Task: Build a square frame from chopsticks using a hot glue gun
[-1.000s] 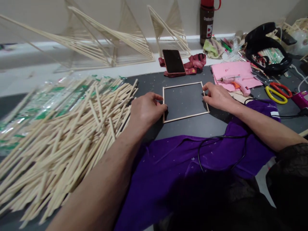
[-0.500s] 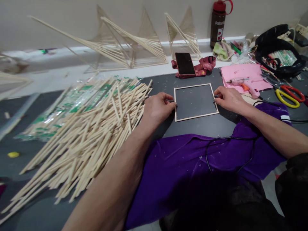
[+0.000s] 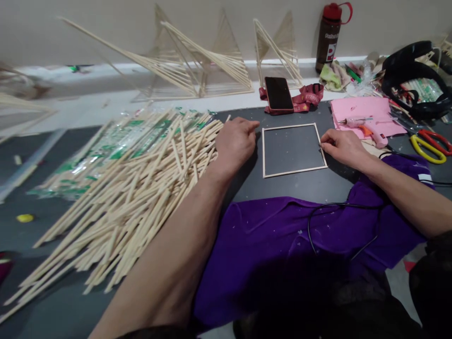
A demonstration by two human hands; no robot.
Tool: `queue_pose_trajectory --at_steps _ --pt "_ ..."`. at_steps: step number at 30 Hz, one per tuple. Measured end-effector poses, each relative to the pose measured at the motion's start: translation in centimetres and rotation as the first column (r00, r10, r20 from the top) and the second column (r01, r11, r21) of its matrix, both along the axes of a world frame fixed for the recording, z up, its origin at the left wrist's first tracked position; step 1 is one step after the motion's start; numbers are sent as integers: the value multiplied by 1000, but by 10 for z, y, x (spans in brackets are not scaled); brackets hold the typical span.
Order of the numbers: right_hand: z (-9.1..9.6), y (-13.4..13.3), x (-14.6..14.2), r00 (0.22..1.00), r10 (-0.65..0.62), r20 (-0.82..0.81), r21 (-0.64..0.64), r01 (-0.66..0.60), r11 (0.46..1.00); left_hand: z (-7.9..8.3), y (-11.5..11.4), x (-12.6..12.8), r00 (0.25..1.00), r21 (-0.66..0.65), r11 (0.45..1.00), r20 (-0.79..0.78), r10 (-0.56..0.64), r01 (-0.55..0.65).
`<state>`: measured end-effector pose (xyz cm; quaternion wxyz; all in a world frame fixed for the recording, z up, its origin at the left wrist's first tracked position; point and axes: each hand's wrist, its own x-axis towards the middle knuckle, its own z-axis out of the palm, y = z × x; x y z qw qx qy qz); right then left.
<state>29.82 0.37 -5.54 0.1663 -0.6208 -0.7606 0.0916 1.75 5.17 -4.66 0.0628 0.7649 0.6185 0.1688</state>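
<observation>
A rectangular frame of thin wooden sticks point(image 3: 263, 153) lies flat on the dark grey table. My right hand point(image 3: 339, 145) is closed at its right side, pinching the stick between thumb and fingertips. To the left of the frame and apart from it is my left hand point(image 3: 236, 141), with the index finger stretched out and the other fingers bent; nothing shows in it. Its underside is hidden. Beside this hand and under the wrist spreads a large pile of loose wooden sticks point(image 3: 141, 202).
Behind the pile lie plastic packets of sticks point(image 3: 102, 150). A phone point(image 3: 278, 94) on a red lanyard, a bottle point(image 3: 328, 40) and stick structures point(image 3: 226, 66) stand farther back. At right are a glue gun point(image 3: 367, 128), scissors point(image 3: 429, 148) and black headphones point(image 3: 388, 89). Purple cloth point(image 3: 268, 235) covers the front.
My left hand has let go of the frame's left side and moved up and left towards the stick pile. My right hand stays at the frame's right side. The view has shifted slightly.
</observation>
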Motion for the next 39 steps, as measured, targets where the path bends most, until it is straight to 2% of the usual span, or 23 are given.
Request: queue_pose_trajectory --at_steps 8,16,21,29,33,39 --pt "-5 3 3 998 25 -49 -17 -26 1000 -12 7 6 999 10 1000 -35 -7 7" --pt "-4 5 1 997 0 -76 -38 -3 999 -12 7 8 999 -9 1000 -41 13 -13" --pt "-1 17 -4 994 -41 -105 -5 41 999 -14 8 9 999 12 1000 -27 24 -24" --pt "-6 45 -15 993 -37 116 69 29 997 -21 13 6 997 57 998 -74 8 -3" --pt "-4 46 -20 977 -60 204 50 51 997 -25 15 5 997 90 996 -80 11 -4" --pt "0 46 -24 964 -52 262 16 50 999 -27 17 3 999 73 997 -43 27 -24"
